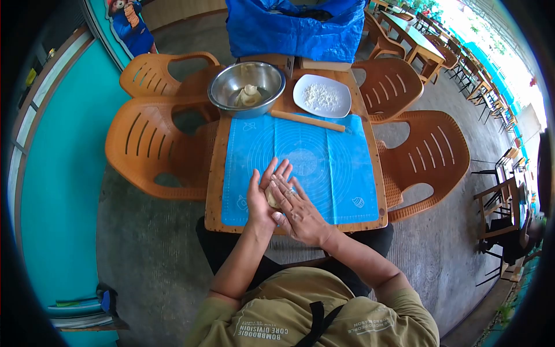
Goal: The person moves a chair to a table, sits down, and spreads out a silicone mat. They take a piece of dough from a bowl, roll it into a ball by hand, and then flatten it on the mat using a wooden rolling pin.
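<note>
A small piece of pale dough (272, 198) lies pressed between my two palms, above the near edge of a blue baking mat (355, 159). My left hand (258, 196) is palm up beneath it, fingers pointing away from me. Across the top lies my right hand (298, 211), its fingers flat over the dough and hiding most of it. Beyond the mat, a steel bowl (274, 95) holds more dough (248, 96). A wooden rolling pin (308, 120) rests along the mat's far edge. White flour (322, 97) is spread on a white square plate (345, 110).
The wooden table (215, 196) has brown plastic chairs on both sides, such as one at the left (150, 147) and one at the right (436, 153). A large blue bag (295, 34) stands at the table's far end, with cardboard boxes (326, 65) under it.
</note>
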A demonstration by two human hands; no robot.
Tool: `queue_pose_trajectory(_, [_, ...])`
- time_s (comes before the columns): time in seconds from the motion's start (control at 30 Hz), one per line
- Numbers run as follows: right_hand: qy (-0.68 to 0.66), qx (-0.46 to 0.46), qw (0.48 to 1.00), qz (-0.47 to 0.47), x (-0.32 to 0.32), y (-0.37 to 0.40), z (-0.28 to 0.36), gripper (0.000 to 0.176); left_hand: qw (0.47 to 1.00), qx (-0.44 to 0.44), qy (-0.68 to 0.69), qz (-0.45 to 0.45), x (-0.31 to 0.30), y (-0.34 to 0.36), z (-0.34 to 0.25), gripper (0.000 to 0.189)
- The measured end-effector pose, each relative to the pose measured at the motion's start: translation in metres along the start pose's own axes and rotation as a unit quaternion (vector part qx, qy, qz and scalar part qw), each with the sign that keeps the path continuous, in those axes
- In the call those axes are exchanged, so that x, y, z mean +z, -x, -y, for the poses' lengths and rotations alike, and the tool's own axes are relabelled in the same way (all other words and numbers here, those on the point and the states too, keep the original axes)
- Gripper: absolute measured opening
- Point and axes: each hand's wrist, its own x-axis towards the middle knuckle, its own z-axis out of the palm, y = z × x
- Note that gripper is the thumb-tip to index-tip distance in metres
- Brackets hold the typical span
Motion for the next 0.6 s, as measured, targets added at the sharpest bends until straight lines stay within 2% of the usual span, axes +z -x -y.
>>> queue_pose_trajectory(0.03, [0.048,0.016,0.999,0.018,-0.002,0.001,-0.001,0.070,1.000,0.000,-0.001,0.006,0.003,0.001,0.004,0.071])
queue_pose_trajectory(0.1, [0.043,0.037,0.998,0.003,-0.006,0.001,-0.001,0.071,0.998,-0.058,0.032,0.001,0.009,0.003,0.015,0.072])
queue_pose_trajectory(0.17, [-0.006,0.035,0.999,-0.008,-0.008,0.004,0.004,0.071,0.996,-0.067,0.057,0.028,0.004,0.000,0.016,0.073])
queue_pose_trajectory(0.27, [0.006,0.047,0.999,-0.023,-0.020,-0.002,-0.004,0.070,0.996,-0.050,0.056,0.056,0.008,0.000,0.015,0.077])
queue_pose_trajectory(0.37, [0.006,0.068,0.996,-0.060,-0.032,-0.016,-0.004,0.070,0.992,-0.089,0.053,0.066,0.029,0.014,0.026,0.077])
queue_pose_trajectory(0.4, [0.014,0.062,0.995,-0.081,-0.030,-0.021,-0.004,0.071,0.852,-0.158,0.426,0.260,0.041,0.020,0.032,0.077])
queue_pose_trajectory(0.43, [0.022,0.055,0.993,-0.103,-0.029,-0.025,-0.003,0.071,0.850,-0.167,0.426,0.263,0.044,0.019,0.046,0.077])
queue_pose_trajectory(0.47, [-0.018,0.038,0.994,-0.096,-0.028,-0.025,0.001,0.071,0.953,-0.020,0.265,0.145,0.042,0.016,0.063,0.071])
queue_pose_trajectory(0.5, [-0.013,0.041,0.994,-0.102,-0.024,-0.022,0.004,0.071,0.988,0.131,0.084,0.020,0.034,0.011,0.076,0.066])
queue_pose_trajectory(0.53, [-0.014,0.025,0.995,-0.098,-0.018,-0.019,0.005,0.069,0.909,-0.115,0.236,0.323,-0.013,-0.004,0.035,0.072])
queue_pose_trajectory(0.57, [-0.015,0.009,0.996,-0.093,-0.015,-0.016,0.006,0.068,0.907,-0.121,0.236,0.327,-0.004,-0.002,0.034,0.072])
queue_pose_trajectory(0.6, [0.005,0.014,0.995,-0.095,-0.014,-0.013,0.008,0.067,0.915,-0.102,0.314,0.230,0.013,0.009,0.030,0.073])
